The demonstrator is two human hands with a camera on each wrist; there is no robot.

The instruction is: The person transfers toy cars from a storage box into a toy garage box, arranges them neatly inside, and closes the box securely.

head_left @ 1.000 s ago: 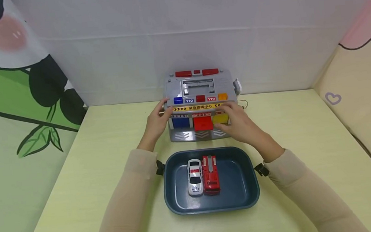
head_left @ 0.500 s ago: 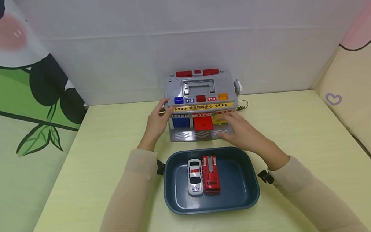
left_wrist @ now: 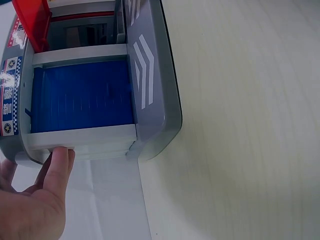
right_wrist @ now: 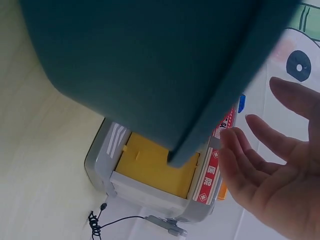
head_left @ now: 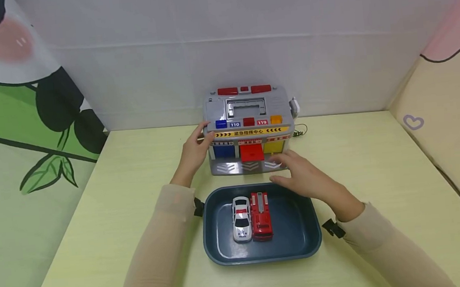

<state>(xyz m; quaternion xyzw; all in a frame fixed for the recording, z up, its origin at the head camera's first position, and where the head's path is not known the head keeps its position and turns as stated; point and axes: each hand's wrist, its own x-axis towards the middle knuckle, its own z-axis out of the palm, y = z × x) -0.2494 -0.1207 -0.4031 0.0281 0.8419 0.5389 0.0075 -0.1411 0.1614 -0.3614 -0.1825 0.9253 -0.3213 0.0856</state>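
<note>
A grey toy garage (head_left: 247,107) stands against the back wall. Its red middle door (head_left: 252,152) is raised, while the blue door (left_wrist: 82,96) and yellow door (right_wrist: 157,162) are down. My left hand (head_left: 194,155) rests on the garage's left side, its extended fingers touching the wall beneath the roof edge. My right hand (head_left: 304,175) hovers with relaxed, parted fingers and holds nothing, between the garage's front right corner and the tray. In the dark blue tray (head_left: 298,247), a white toy police car (head_left: 242,224) lies beside a red toy fire truck (head_left: 261,220).
The tray sits on the pale wooden table (head_left: 134,170), just in front of the garage. A thin dark cord (right_wrist: 95,223) is bundled at the garage's right side. A white cloth (head_left: 204,36) hangs behind, and printed cloths flank the table.
My right hand has left the garage's yellow door area and moved down toward me, over the tray's back right part. The left hand, garage and vehicles have stayed in place.
</note>
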